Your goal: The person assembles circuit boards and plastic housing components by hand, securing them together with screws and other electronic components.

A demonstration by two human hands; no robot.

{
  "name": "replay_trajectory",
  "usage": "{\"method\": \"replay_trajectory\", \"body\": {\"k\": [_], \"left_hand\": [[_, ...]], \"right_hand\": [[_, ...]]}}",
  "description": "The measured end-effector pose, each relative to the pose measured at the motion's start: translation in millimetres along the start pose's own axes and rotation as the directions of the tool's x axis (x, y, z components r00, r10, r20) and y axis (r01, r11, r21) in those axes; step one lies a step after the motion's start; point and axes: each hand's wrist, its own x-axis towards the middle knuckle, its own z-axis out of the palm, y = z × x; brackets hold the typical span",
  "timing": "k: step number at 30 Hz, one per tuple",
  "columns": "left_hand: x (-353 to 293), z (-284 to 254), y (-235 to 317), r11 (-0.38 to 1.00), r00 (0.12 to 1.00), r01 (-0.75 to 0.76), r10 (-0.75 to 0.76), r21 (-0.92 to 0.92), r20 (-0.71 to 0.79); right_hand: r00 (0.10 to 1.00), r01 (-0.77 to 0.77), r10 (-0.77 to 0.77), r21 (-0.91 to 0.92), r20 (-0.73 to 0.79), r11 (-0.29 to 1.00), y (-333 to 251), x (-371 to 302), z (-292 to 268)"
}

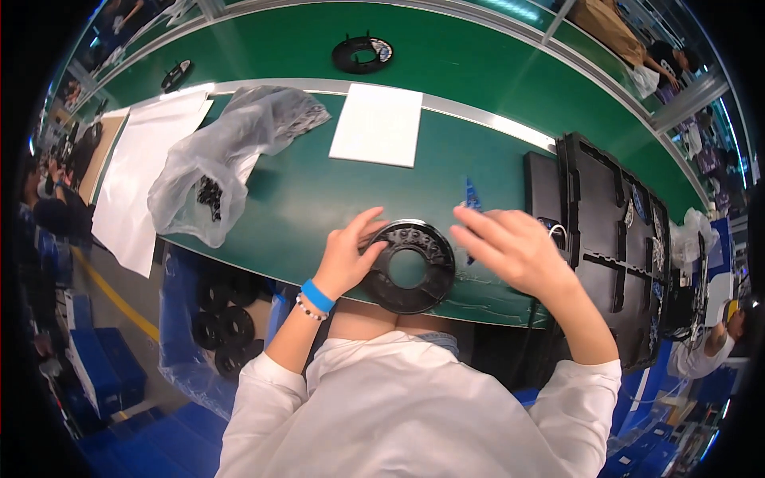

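A black ring-shaped plastic part [438, 284] with a round central hole is at the near edge of the table. My left hand [344, 253], with a blue wristband and a beaded bracelet, grips its left rim, the thumb over the top face. Small raised details show along the part's upper section. To the right of the ring, my right hand [514, 248] has its fingers stretched out, slightly blurred. A narrow blue object [472, 193] shows just beyond those fingertips; the hand hides part of it and its kind is unclear.
A clear plastic bag [195, 171] with small black pieces lies left, beside white paper [143, 171]. Ahead is a white sheet [377, 125]. Black trays [610, 231] stand at right. Another black ring part [358, 56] sits on the green surface beyond. More rings [231, 325] lie in a bin below left.
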Motion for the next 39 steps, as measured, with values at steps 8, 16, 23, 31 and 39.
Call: {"method": "replay_trajectory", "body": {"k": [8,16,23,31,39], "left_hand": [[42.4,-3.7,-8.3,0.959,0.996,-0.038,0.014,0.280,0.087],[45.0,-2.8,-17.8,0.984,0.991,-0.063,0.043,0.166,0.123],[48.7,-2.1,-21.0,0.988,0.989,-0.077,0.059,0.131,0.136],[45.9,-12.0,-14.1,0.989,0.995,-0.045,0.031,0.140,0.097],[47.0,8.1,-30.7,0.979,0.975,-0.179,0.163,0.100,0.147]], "right_hand": [[0.991,-0.026,-0.012,0.275,0.133,0.961,-10.0,-1.7,51.4],[0.877,-0.464,0.318,0.457,0.361,0.759,-14.3,-5.9,54.2],[0.892,-0.447,0.332,0.495,0.305,0.745,-11.7,-15.5,62.4],[0.867,-0.498,0.399,0.492,0.299,0.714,-6.9,6.6,63.9],[0.835,-0.544,0.494,0.488,0.240,0.683,0.4,1.3,75.0]]}}
